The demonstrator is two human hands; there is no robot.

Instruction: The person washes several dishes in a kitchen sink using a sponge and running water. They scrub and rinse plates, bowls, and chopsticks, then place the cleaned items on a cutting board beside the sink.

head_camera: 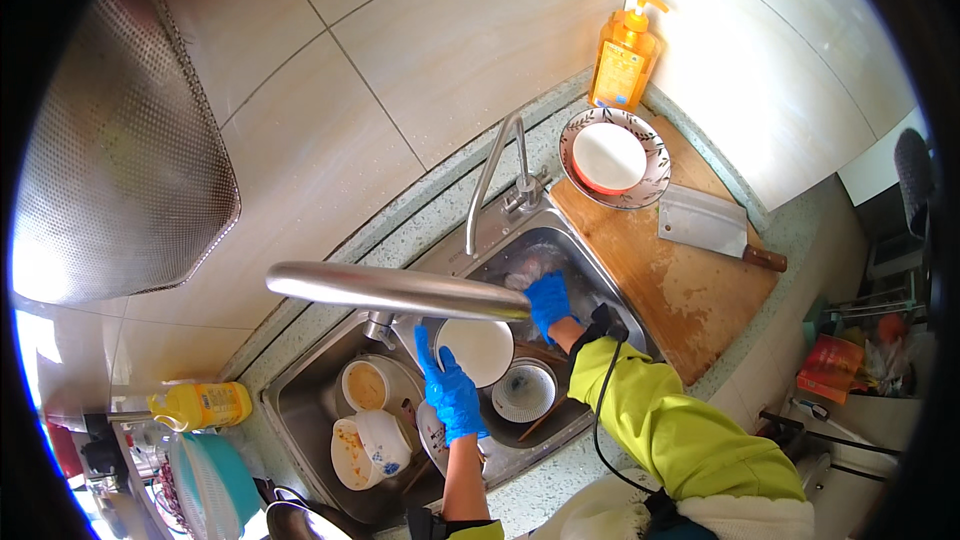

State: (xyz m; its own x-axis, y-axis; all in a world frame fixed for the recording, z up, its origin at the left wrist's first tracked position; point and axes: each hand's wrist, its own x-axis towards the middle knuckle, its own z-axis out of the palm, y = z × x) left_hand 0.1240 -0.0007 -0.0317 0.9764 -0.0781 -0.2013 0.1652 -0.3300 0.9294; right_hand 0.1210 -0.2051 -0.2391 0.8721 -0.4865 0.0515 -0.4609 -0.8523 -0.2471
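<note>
My left hand (454, 397), in a blue glove, is at the left rim of a white bowl (480, 351), its thumb lapping over the edge. The bowl sits over the divider of a steel double sink. My right hand (550, 304), also gloved in blue, reaches down into the right basin (637, 334). Beside its fingers lies a pale, rag-like thing (527, 274); the fingertips are hidden. A small patterned bowl (525, 390) lies near chopsticks (541, 420) in that basin. Food-stained bowls (365, 386) are stacked in the left basin (300, 397).
A thick steel faucet (397, 290) crosses above the sink, and a thin spout (484, 180) rises behind. On the right, a cutting board (660, 300) bears a cleaver (705, 221) and stacked bowls (611, 157). An orange pump bottle (624, 60) and yellow bottle (202, 405) flank the sink.
</note>
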